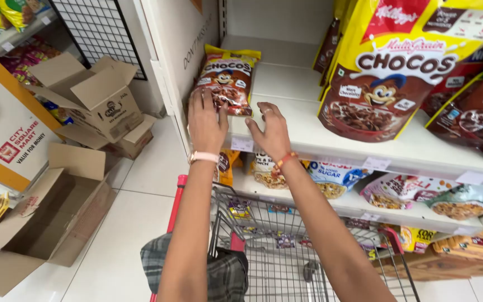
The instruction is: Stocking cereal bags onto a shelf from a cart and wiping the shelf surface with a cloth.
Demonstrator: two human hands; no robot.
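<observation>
While both arms stretch forward over a shopping cart, the head view shows the left hand lying with fingers spread on the lower edge of a yellow and brown cereal pouch, pressing on it without closing around it. That pouch lies flat on the white shelf, near the shelf's left end by the side panel. Just beside it, the right hand rests open on the bare shelf board, fingers splayed, apart from the pouch and holding nothing. A larger pouch of the same kind stands on the shelf well to the right. Below, other cereal packs fill a lower shelf. Open cardboard boxes sit on the tiled floor at left.
</observation>
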